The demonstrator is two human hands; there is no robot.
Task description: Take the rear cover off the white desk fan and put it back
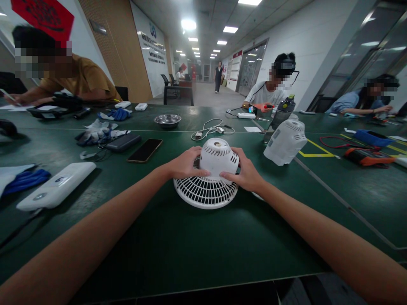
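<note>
A white fan head (213,163) lies grille-down on the green table in front of me, its vented motor cover uppermost. The round slatted grille (206,192) spreads beneath the cover. My left hand (187,163) wraps the left side of the cover, thumb across its front. On the other side my right hand (246,171) grips it in the same way, both thumbs close together. The fingertips behind the cover are hidden. Just behind the fan a coiled white cable (211,129) rests on the table. Off to the right stands a white plastic housing (284,142) with vent slots.
Left of the fan are a phone (145,150), a power bank (124,142), gloves (95,133) and a white device (57,186). A metal bowl (167,120) sits farther back. A bottle (281,112) and an orange multimeter (369,157) are on the right. Other people sit around the table.
</note>
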